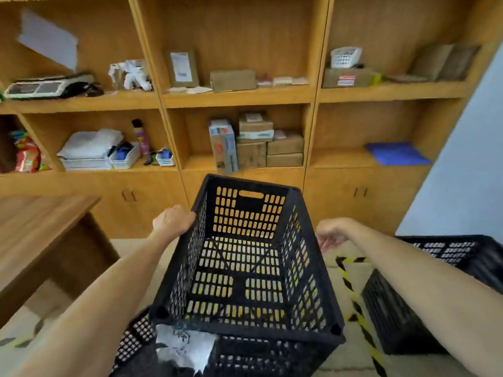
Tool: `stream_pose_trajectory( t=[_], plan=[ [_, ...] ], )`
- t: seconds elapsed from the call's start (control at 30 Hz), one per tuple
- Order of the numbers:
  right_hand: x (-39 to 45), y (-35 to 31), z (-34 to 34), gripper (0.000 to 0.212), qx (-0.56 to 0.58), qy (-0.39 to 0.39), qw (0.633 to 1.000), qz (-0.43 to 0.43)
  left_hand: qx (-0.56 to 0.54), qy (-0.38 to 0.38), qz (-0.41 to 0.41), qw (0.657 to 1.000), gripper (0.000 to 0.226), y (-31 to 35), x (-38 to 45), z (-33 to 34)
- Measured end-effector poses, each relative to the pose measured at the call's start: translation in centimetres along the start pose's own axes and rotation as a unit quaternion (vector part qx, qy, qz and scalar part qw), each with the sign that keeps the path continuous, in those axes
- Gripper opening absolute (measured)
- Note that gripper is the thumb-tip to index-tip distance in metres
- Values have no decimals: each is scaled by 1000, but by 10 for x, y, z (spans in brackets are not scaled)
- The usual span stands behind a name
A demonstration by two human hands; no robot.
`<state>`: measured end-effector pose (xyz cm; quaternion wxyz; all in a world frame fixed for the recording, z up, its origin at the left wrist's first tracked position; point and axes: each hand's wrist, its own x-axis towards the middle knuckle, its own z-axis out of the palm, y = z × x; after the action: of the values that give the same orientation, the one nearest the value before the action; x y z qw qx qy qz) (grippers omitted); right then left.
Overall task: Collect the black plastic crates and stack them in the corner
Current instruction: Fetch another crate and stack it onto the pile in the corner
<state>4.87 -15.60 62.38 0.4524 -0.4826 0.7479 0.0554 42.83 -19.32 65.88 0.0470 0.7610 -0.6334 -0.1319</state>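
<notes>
At frame centre, the black crate (pixel 245 257) opens upward, long axis running toward the shelves. Left hand (pixel 172 220) grips its rim; right hand (pixel 330 232) hovers half-open beside it.

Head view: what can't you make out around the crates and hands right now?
- Right hand: blurred, beside the held crate; contact unclear.
- Lower crate: cut off by the bottom edge, covered by the held crate and crumpled paper.
- Right crate: partly behind the right forearm, cut by the frame's right edge.
</notes>
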Motion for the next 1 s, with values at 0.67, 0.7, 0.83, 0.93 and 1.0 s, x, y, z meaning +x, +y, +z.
stream_pose_trajectory(
  t=[0.67, 0.7, 0.83, 0.93, 1.0],
  plan=[
    [44, 243, -160, 27, 264, 188, 926, 195, 35, -126, 363, 923, 43, 439, 152, 82],
    [43, 260, -173, 28, 274, 177, 923, 203, 41, -128, 375, 917, 43, 464, 148, 88],
    [31, 323, -222, 41, 309, 170, 911, 213, 61, -150, 406, 899, 43, 570, 137, 114],
    [21, 375, -251, 24, 347, 173, 897, 213, 64, -130, 445, 884, 36, 640, 119, 134],
    [9, 407, -258, 19, 355, 219, 882, 220, 85, -115, 489, 860, 36, 685, 103, 145]
  ],
)
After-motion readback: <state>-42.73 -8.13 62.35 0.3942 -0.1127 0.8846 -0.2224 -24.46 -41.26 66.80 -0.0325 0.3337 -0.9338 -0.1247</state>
